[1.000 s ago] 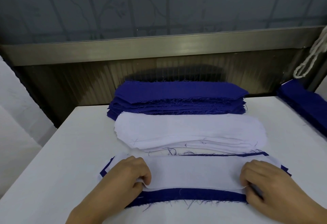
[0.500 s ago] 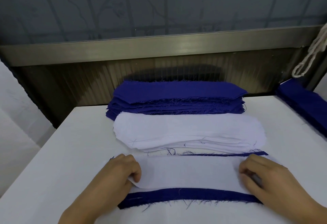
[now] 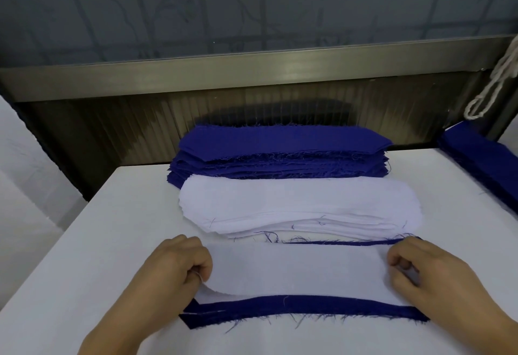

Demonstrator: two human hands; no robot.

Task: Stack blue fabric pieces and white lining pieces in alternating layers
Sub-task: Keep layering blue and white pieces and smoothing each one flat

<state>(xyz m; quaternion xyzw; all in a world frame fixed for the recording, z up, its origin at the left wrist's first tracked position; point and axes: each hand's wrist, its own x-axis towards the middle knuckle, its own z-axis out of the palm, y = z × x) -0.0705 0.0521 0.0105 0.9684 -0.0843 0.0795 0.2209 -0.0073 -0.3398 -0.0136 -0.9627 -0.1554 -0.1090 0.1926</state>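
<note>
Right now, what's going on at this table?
A person is laying a white lining piece on a blue fabric piece at the near edge of the white table. The left hand pinches the lining's left end; the right hand holds its right end with curled fingers. Behind wait a white lining stack and a blue fabric stack.
</note>
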